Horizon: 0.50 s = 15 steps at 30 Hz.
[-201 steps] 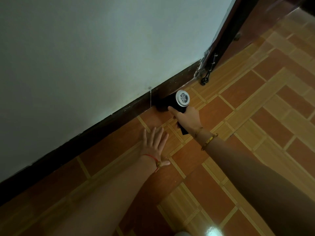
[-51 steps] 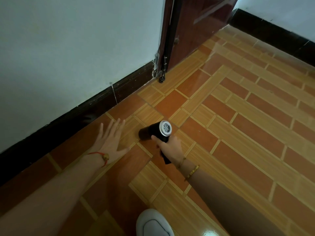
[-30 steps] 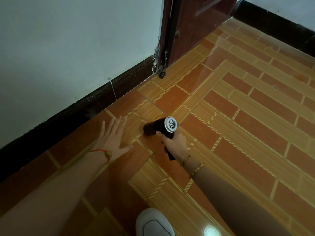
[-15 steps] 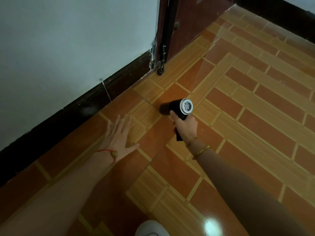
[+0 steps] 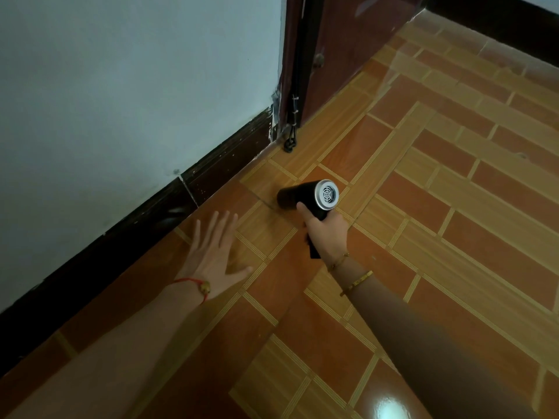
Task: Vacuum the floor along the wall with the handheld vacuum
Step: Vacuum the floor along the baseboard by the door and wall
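Observation:
My right hand (image 5: pixel 327 234) grips the handle of a black handheld vacuum (image 5: pixel 298 195) with a silver grille at its rear end. Its nose points left toward the dark baseboard (image 5: pixel 223 164) and rests on or just above the tiled floor (image 5: pixel 423 225), a short way out from the white wall (image 5: pixel 121 86). My left hand (image 5: pixel 213 258) lies flat on the tiles, palm down with fingers spread, left of the vacuum and close to the baseboard. It holds nothing.
A dark red door and frame (image 5: pixel 314 55) stand at the end of the wall, with a black cord (image 5: pixel 290 137) hanging down to the floor at the frame's foot. Another dark baseboard (image 5: pixel 499 22) runs along the far right. Light glares on the tile (image 5: pixel 385 411) at the bottom.
The right hand has carried the vacuum away from me and toward the wall and the door frame over the last seconds. The left hand has stayed flat on the tiles. A white shoe has left view.

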### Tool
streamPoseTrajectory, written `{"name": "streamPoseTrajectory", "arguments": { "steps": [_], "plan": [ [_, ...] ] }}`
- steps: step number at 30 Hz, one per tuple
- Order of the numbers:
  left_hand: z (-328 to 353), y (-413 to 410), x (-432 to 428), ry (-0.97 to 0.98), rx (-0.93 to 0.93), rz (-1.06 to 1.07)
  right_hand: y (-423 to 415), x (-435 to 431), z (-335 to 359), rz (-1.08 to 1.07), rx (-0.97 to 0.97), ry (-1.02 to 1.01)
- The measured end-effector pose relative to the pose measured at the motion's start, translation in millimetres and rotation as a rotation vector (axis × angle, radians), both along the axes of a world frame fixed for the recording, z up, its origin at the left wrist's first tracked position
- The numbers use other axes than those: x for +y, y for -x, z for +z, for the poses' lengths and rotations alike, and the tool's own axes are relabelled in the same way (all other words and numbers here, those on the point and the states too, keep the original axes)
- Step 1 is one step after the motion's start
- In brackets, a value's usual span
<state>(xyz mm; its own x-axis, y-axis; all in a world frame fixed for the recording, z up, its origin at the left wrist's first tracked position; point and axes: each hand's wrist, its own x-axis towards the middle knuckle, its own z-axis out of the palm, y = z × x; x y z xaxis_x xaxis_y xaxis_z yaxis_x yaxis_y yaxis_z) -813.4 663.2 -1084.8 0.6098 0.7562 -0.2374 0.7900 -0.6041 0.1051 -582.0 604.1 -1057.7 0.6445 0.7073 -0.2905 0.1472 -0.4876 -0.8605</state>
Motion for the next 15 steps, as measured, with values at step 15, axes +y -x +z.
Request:
{"name": "streamPoseTrajectory", "arguments": {
  "steps": [15],
  "plan": [
    [-3.9, -20.2, 26.9, 0.014, -0.006, 0.018, -3.6, 51.0, -6.2, 0.048, -0.049, -0.012]
  ]
}}
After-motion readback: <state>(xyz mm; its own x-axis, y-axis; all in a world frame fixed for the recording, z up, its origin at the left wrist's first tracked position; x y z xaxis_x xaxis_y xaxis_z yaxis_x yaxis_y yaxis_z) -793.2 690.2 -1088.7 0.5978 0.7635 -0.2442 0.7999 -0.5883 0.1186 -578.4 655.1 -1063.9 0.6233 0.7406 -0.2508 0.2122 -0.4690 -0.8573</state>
